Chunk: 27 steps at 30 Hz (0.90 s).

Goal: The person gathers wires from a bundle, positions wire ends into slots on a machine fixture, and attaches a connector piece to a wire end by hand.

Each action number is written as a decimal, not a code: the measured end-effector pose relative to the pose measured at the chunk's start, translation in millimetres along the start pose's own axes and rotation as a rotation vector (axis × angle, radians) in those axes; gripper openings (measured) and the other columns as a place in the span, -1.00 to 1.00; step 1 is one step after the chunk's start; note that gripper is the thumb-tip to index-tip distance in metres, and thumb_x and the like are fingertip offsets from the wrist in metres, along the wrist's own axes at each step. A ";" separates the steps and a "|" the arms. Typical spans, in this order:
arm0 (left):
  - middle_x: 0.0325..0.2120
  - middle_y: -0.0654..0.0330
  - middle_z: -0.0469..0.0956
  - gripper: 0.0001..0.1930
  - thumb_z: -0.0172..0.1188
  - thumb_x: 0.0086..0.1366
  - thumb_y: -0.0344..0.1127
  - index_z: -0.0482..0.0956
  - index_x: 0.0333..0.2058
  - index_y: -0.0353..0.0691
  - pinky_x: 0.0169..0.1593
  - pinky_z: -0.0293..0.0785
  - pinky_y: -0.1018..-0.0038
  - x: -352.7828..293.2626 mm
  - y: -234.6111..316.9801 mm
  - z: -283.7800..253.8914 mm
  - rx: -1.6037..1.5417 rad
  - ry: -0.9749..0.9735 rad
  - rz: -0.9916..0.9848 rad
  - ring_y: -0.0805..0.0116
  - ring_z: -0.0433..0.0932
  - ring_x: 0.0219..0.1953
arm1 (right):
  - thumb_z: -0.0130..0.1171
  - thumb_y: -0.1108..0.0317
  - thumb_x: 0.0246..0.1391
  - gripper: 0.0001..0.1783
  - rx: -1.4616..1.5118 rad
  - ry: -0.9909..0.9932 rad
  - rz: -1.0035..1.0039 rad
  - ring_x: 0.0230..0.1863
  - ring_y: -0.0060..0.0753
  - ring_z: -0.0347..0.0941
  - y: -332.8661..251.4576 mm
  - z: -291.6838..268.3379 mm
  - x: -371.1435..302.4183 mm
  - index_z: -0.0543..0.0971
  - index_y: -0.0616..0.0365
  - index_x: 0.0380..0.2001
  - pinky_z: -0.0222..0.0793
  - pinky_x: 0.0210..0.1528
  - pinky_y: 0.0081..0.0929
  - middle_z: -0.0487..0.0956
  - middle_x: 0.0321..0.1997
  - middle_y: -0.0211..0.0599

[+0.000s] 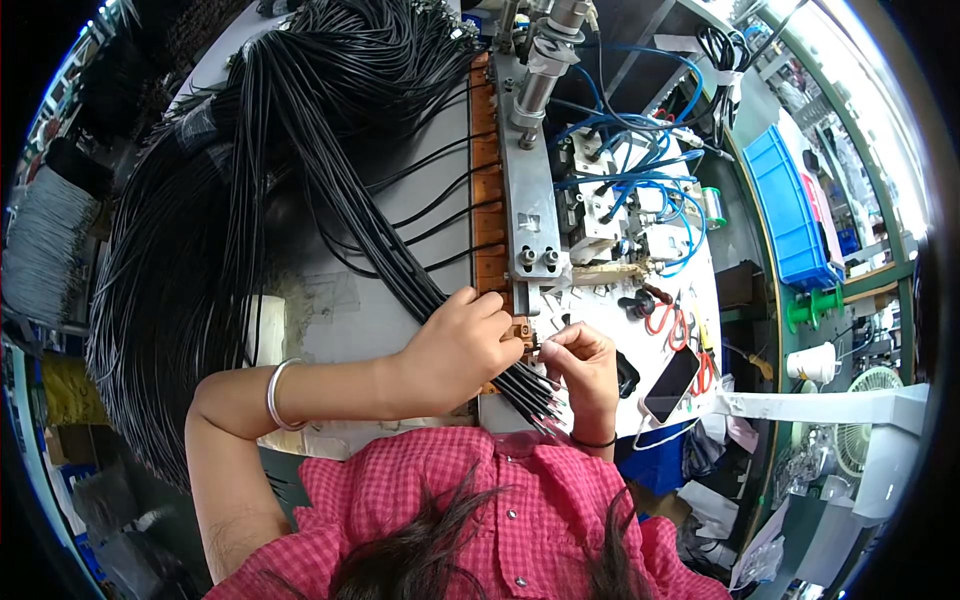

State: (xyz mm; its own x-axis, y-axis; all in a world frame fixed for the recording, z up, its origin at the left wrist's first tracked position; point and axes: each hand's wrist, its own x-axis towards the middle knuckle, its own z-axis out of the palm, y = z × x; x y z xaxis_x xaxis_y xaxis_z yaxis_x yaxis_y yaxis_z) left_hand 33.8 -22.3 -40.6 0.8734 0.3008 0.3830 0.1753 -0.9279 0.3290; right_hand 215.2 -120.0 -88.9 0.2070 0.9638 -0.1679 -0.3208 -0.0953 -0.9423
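My left hand [465, 343] is closed, fingers curled at the near end of a long orange-brown fixture strip [489, 200]. What its fingertips grip is hidden. A thick bundle of black cables [385, 255] runs under this hand, and its stripped, pale and reddish ends [535, 400] fan out between my two hands. Just right of the strip's end, my right hand [588, 370] is pinched, thumb against forefinger, near a small orange-brown block [522, 330]. Anything in that pinch is too small to name. Several single black cables [450, 215] lead from the left into the strip's slots.
A metal clamp bar [530, 190] with a pneumatic cylinder [545, 75] stands along the strip. Blue air hoses [640, 180] crowd the right side. Nearby lie a phone [671, 384] and red-handled scissors [668, 325]. A large black cable heap [190, 280] covers the left.
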 end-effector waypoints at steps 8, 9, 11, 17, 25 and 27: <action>-0.61 0.23 0.33 -0.90 0.11 -0.15 -0.42 0.38 -0.58 -0.21 -0.29 0.21 0.40 1.2 -3.0 2.3 0.102 0.036 0.003 0.29 0.33 -0.41 | 0.11 0.44 0.07 -0.93 -0.075 0.074 0.062 -0.67 -0.79 0.24 11.9 -2.4 9.3 0.47 0.21 -0.41 0.10 -0.68 -0.79 0.47 -0.61 -0.46; -0.61 0.23 0.33 -0.90 0.10 -0.14 -0.42 0.38 -0.58 -0.21 -0.29 0.21 0.40 1.1 -2.0 1.0 0.093 0.000 0.003 0.29 0.33 -0.41 | 0.09 0.43 0.08 -0.93 -0.080 0.024 0.090 -0.67 -0.79 0.22 11.2 -5.6 9.6 0.47 0.20 -0.42 0.08 -0.68 -0.79 0.45 -0.61 -0.48; -0.60 0.22 0.34 -0.92 0.09 -0.12 -0.41 0.38 -0.58 -0.22 -0.29 0.21 0.39 0.8 -0.6 -0.9 0.077 -0.071 0.002 0.28 0.33 -0.42 | 0.04 0.41 0.11 -0.90 -0.087 -0.076 0.146 -0.68 -0.79 0.19 9.6 -11.6 9.9 0.46 0.18 -0.45 0.05 -0.67 -0.79 0.42 -0.63 -0.52; -0.60 0.22 0.35 -0.89 0.13 -0.15 -0.42 0.38 -0.58 -0.21 -0.31 0.22 0.41 0.5 -2.9 4.0 0.113 -0.019 0.023 0.28 0.34 -0.42 | 0.07 0.52 0.05 -0.97 -0.048 -0.021 0.187 -0.57 -0.77 0.30 -0.4 -7.3 6.9 0.47 0.25 -0.41 0.15 -0.53 -0.82 0.41 -0.60 -0.53; -0.58 0.20 0.36 -0.85 0.15 -0.21 -0.45 0.38 -0.57 -0.22 -0.35 0.24 0.43 2.5 0.0 -1.3 0.047 -0.034 0.000 0.27 0.34 -0.40 | 0.15 0.55 0.01 -0.92 -0.036 0.120 -0.044 -0.57 -0.77 0.35 -3.2 2.9 -5.3 0.54 0.29 -0.37 0.21 -0.55 -0.82 0.54 -0.53 -0.44; -0.57 0.19 0.36 -0.84 0.14 -0.22 -0.46 0.37 -0.56 -0.22 -0.35 0.24 0.42 1.4 -0.2 -4.9 0.027 -0.049 0.012 0.26 0.34 -0.39 | 0.16 0.53 0.01 -0.93 -0.068 0.134 -0.061 -0.54 -0.75 0.39 2.1 0.8 -3.5 0.56 0.31 -0.40 0.26 -0.51 -0.81 0.57 -0.49 -0.39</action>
State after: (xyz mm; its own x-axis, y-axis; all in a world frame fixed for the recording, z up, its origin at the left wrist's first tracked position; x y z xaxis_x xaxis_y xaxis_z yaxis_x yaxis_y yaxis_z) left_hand 32.7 -20.6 -35.9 0.8966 0.2790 0.3439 0.1762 -0.9372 0.3010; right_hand 213.1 -123.4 -90.1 0.3469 0.9270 -0.1422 -0.2413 -0.0583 -0.9687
